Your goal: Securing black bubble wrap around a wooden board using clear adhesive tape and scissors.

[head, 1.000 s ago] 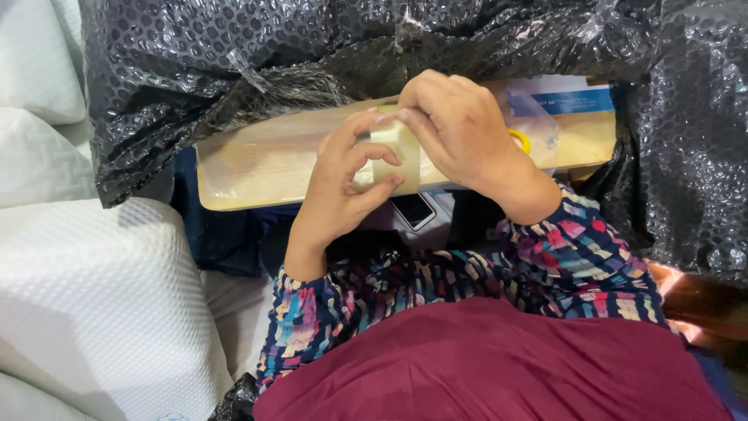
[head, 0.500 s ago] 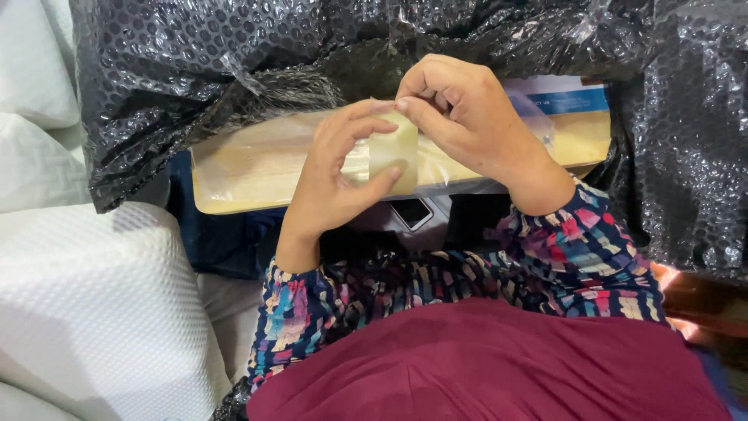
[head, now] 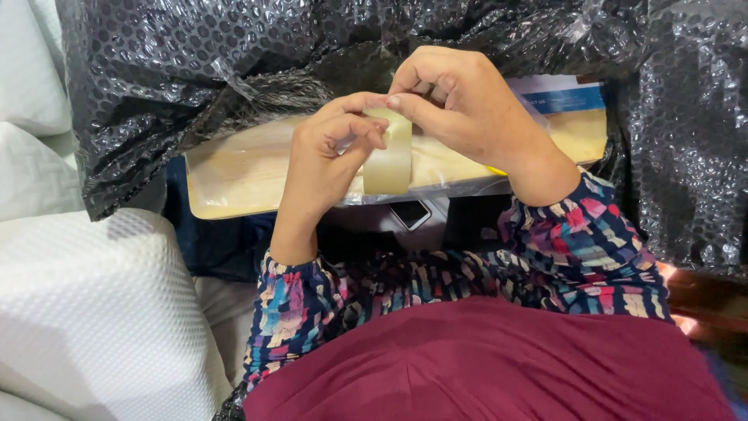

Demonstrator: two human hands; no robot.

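Your tape roll (head: 387,156) now stands on edge between both hands, turned from flatter a moment ago, left hand (head: 327,160) cupping its side, right hand (head: 467,109) pinching its top rim, above the tan packet (head: 241,171) on black bubble wrap (head: 179,70)

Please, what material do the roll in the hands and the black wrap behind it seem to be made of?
The tape roll looks like glossy, translucent plastic tape, pale yellowish, with a soft sheen; both the left hand and the right hand hold it. The black wrap seems to be plastic bubble film: rows of small shiny bubbles and crumpled folds.
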